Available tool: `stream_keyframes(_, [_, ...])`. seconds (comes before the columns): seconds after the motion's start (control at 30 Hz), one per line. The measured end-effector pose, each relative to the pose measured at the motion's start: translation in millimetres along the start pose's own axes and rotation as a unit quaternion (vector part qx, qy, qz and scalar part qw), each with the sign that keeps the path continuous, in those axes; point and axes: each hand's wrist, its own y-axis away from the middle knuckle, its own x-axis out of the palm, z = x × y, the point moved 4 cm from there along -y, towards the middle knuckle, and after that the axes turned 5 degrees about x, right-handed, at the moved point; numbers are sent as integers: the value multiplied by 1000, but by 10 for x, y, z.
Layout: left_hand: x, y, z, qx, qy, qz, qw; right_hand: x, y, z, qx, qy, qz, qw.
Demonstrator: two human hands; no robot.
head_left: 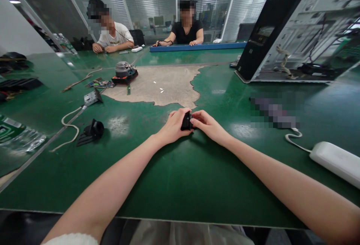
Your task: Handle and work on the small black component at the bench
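Observation:
Both hands meet over the green tabletop (174,177) around a small black boxy part (186,122). My left hand (174,125) wraps its left side, the thumb below and fingers over the top. With bent fingers, my right hand (206,123) grips the right edge of the same part. Fingers cover much of it, so I cannot make out its exact kind. To the left lies a black plastic piece with a round ring (94,129). Behind that sits a small metal box (92,97) beside a pale cord (73,125).
An open computer case (261,42) stands at right, near a white power bank-like block (336,160) with a cable. A round fan-like cooler (123,70) and a circuit board (101,83) lie farther back. A plastic bottle (21,134) lies left. Two people sit across the table.

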Motion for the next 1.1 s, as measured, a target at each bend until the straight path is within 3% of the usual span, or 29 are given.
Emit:
stream_keyframes(0.17, [4, 4, 7, 11, -7, -3, 1000, 4, 31, 41, -20, -24, 61, 998])
stream_keyframes(0.5, [18, -5, 15, 5, -5, 6, 1000, 14, 7, -5, -10, -18, 7, 1000])
stream_keyframes(1.1, [-74, -8, 17, -6, -13, -6, 1000, 45, -7, 62, -33, -33, 56, 997])
